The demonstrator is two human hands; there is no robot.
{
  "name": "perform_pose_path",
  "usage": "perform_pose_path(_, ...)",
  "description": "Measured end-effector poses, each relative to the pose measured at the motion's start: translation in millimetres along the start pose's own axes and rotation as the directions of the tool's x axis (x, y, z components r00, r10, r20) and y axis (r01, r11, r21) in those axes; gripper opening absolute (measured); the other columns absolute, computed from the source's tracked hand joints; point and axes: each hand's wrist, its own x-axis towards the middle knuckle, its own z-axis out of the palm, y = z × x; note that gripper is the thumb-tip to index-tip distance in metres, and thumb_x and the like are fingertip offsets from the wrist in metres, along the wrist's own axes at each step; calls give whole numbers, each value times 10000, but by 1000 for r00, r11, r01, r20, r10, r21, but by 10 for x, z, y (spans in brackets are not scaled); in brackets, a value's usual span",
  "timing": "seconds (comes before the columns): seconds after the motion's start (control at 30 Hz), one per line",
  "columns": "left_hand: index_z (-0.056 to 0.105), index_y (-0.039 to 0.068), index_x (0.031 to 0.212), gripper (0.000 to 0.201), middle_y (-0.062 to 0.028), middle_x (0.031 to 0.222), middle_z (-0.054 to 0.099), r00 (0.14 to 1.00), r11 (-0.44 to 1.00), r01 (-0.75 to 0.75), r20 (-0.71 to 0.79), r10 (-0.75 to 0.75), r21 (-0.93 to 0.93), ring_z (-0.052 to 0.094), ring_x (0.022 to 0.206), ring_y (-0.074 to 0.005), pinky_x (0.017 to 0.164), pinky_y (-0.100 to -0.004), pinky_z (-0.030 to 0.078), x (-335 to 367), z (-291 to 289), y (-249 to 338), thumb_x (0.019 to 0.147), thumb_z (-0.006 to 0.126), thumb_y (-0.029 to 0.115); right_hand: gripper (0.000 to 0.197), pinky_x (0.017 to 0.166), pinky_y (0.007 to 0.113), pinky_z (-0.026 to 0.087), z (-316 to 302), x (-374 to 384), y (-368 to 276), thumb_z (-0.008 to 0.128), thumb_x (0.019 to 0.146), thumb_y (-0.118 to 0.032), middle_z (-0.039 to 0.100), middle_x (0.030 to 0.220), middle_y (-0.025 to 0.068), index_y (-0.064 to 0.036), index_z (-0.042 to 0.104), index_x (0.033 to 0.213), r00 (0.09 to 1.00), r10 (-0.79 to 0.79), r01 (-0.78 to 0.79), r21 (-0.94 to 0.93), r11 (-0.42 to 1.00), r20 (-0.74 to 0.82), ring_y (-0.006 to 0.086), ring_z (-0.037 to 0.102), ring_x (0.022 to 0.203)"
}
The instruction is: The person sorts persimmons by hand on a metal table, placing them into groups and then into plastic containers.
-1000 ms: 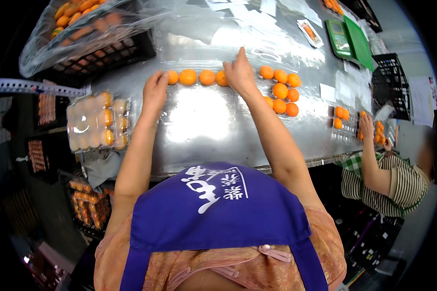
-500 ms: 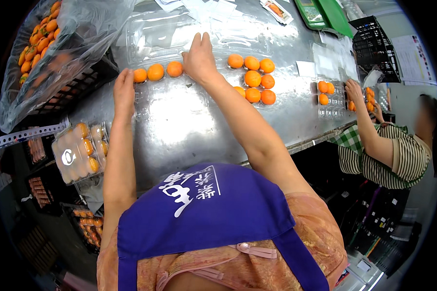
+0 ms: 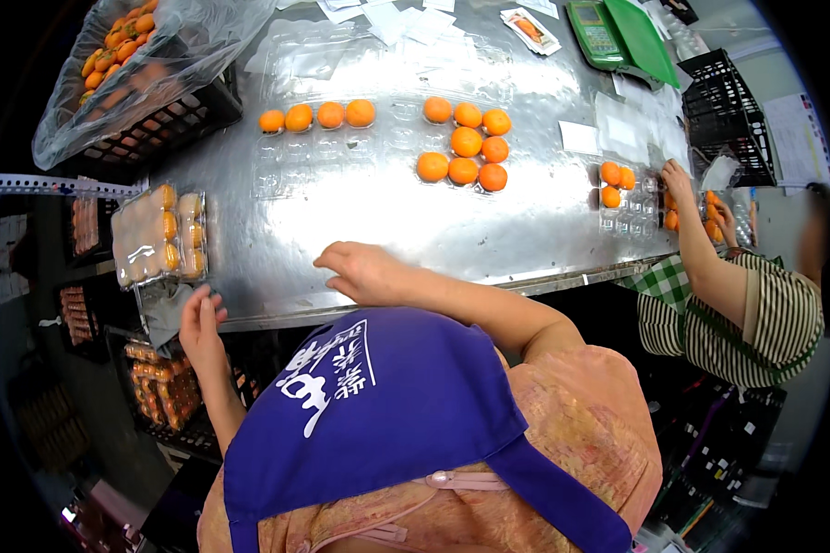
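Note:
My left hand (image 3: 203,321) is off the near left edge of the metal table, its fingers apart and holding nothing. It is nearest to closed clear packs of orange fruit (image 3: 169,228). Over the front of the table is my right hand (image 3: 367,274), empty, with fingers stretched to the left. Beyond it, a clear plastic tray (image 3: 309,166) has a row of mandarins (image 3: 330,114) along its far side. To the right, a second clear tray (image 3: 398,138) carries several mandarins (image 3: 467,142) in its right part.
At the far left stands a black crate (image 3: 171,124) lined with plastic, with more fruit (image 3: 115,51). A green scale (image 3: 609,37) and paper slips (image 3: 415,23) lie at the back. On the right, a co-worker's hand (image 3: 678,184) is at another tray (image 3: 629,217).
Both my hands have drawn back from the left tray toward me, the left one past the table edge. The row's right-end mandarin now shows where my right hand was.

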Motion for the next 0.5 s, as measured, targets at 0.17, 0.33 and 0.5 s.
perform_pose_path(0.17, 644, 4, 1202, 276, -88, 1151, 667, 985, 990, 136, -113, -133, 20, 667, 1001, -170, 826, -280, 548, -770, -89, 15, 1026, 568, 202, 271, 852, 460, 527, 226, -224, -38, 620, 909, -183, 682, 1050, 182, -22, 652, 1125, 988, -75, 69, 48, 996, 136, 372, 659, 967)
perform_pose_path(0.33, 684, 58, 1129, 203, -37, 1022, 677, 993, 973, -68, -79, 87, 219, 646, 886, -133, 777, -258, 521, -1132, -120, -384, 992, 624, 195, 216, 811, 444, 538, 229, -465, -121, 635, 895, -96, 685, 1020, 205, -29, 675, 1097, 987, -9, 1, 50, 999, 163, 383, 668, 928)
perform_pose_path(0.5, 676, 34, 1060, 179, -75, 950, 632, 982, 942, -120, -99, 158, 312, 664, 874, -180, 768, -291, 526, -1329, -20, -272, 929, 668, 155, 207, 743, 342, 535, 251, -703, -52, 660, 919, -71, 700, 906, 186, -15, 682, 1117, 976, 161, -173, 74, 982, 147, 278, 693, 796)
